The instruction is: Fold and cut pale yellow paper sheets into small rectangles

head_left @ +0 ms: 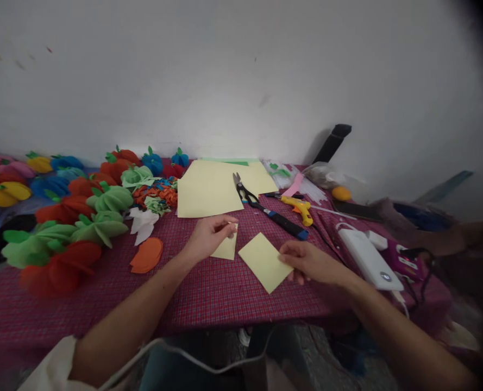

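Observation:
My left hand (208, 237) is closed, thumb and fingers pinching a pale yellow paper piece (226, 249) by its upper part. In my right hand (309, 263) is a pale yellow paper square (263, 263), gripped at its right corner and turned like a diamond. The two pieces are close together but apart, over the front of the table. Behind them lies a large pale yellow sheet (208, 187). Scissors (249, 196) with black handles rest with their blades on that sheet. Several orange paper cutouts (147, 255) lie left of my left hand.
Several colourful paper pumpkins (64, 266) crowd the left side, near a heap of paper scraps (160, 195). On the right are a yellow glue gun (299, 209), a white power bank (369, 260) and a purple power strip (406, 263). A white cable (208, 369) hangs in front of the checked tablecloth (200, 304).

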A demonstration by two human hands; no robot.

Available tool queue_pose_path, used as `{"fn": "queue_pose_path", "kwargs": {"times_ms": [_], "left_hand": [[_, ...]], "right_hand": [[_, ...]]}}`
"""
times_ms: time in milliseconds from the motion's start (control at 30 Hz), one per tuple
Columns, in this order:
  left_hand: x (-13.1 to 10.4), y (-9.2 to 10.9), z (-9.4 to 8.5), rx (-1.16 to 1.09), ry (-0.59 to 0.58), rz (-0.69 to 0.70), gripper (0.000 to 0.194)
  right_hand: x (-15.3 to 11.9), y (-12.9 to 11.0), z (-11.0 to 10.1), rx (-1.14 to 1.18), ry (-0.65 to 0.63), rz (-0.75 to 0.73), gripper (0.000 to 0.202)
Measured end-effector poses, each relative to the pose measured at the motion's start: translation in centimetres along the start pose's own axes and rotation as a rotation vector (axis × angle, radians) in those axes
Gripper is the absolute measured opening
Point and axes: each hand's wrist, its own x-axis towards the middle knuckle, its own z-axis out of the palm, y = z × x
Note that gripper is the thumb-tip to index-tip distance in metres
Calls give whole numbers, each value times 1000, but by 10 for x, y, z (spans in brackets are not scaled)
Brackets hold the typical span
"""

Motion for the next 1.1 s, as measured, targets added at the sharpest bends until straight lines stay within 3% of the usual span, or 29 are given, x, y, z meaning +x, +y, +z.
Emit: {"fn": "queue_pose_path", "kwargs": {"times_ms": [100,267,400,500,667,833,1100], "left_hand": [[-6,3,4,232,-30,150,27],[-22,12,28,555,-419,496,34],[-35,19,47,679,-591,617,37],[-38,20,51,734,-622,627,45],[-36,20,50,729,-634,619,46],[-35,21,51,710,-639,594,45],[-34,19,51,676,-655,575,45]], "right_hand": [[-3,19,2,21,134,43,26],[2,31,8,1,232,78,20],[3,30,9,-66,258,85,19],[-3,26,3,-225,261,36,22],[-6,15,-15,-703,473,-207,24],[17,21,-19,-874,371,-552,27],[30,39,-18,-982,322,-565,39]]}}
